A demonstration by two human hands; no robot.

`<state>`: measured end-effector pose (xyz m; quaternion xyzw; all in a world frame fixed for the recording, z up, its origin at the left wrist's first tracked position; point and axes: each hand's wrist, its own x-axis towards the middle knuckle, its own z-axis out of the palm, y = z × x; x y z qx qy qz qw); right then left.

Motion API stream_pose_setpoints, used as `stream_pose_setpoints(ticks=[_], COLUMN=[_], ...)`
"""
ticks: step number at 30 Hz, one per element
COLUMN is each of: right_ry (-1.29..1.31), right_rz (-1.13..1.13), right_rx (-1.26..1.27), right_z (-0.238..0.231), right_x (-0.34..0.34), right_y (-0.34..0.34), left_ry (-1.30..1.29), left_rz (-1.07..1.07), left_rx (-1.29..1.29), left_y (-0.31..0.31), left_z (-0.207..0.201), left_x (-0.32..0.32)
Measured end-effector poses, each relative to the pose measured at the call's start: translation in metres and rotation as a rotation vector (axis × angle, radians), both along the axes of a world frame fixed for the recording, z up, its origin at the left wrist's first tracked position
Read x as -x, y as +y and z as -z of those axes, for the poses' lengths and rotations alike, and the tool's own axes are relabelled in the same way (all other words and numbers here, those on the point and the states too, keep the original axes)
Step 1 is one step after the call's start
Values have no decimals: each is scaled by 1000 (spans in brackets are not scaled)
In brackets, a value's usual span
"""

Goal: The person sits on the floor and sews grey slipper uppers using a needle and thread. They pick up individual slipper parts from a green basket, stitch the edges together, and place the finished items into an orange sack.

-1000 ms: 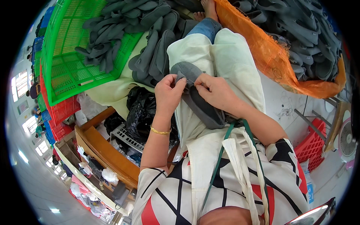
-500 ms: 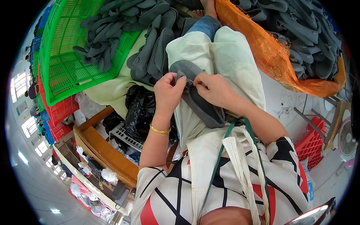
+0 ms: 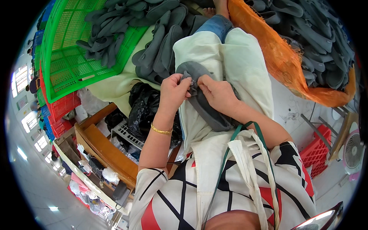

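A dark grey felt-like slipper (image 3: 205,105) lies across my lap on a white apron (image 3: 199,51). My left hand (image 3: 173,91), gold bracelet at the wrist, is closed in a pinch on a bunched bit of the slipper's upper. Close beside it, my right hand (image 3: 217,94) has its thumb and fingers pressed together at the same spot. Something small and shiny shows between the fingertips, too small to name. The slipper's far end sticks out beyond both hands; its near end reaches the apron ties.
More grey slippers (image 3: 163,50) are heaped left of my knees and in a green plastic basket (image 3: 67,78). An orange sack (image 3: 264,46) at right holds many others. A black plastic bag (image 3: 142,103), a wooden drawer (image 3: 109,149), a red crate (image 3: 316,149) and a fan (image 3: 352,151) stand around.
My right hand has come slightly closer to the slipper, its fingers bending inward. A thin shiny sliver between the hands shows less now. The whole view has shifted a little.
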<state>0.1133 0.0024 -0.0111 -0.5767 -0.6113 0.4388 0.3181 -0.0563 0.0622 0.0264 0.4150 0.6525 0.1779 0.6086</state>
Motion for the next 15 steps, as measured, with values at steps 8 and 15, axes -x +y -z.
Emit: stream_pose_setpoints(ticks=[8, 15], right_ry=[-55, -70], right_rz=[-84, -132], right_rx=[-49, -67], right_z=[-4, -4], right_x=[-13, -18], right_y=[10, 13], left_ry=[-109, -121], left_rz=[-133, -125], left_rx=[-27, -27], left_y=[-5, -3], left_z=[-2, -2], left_x=[-5, -5])
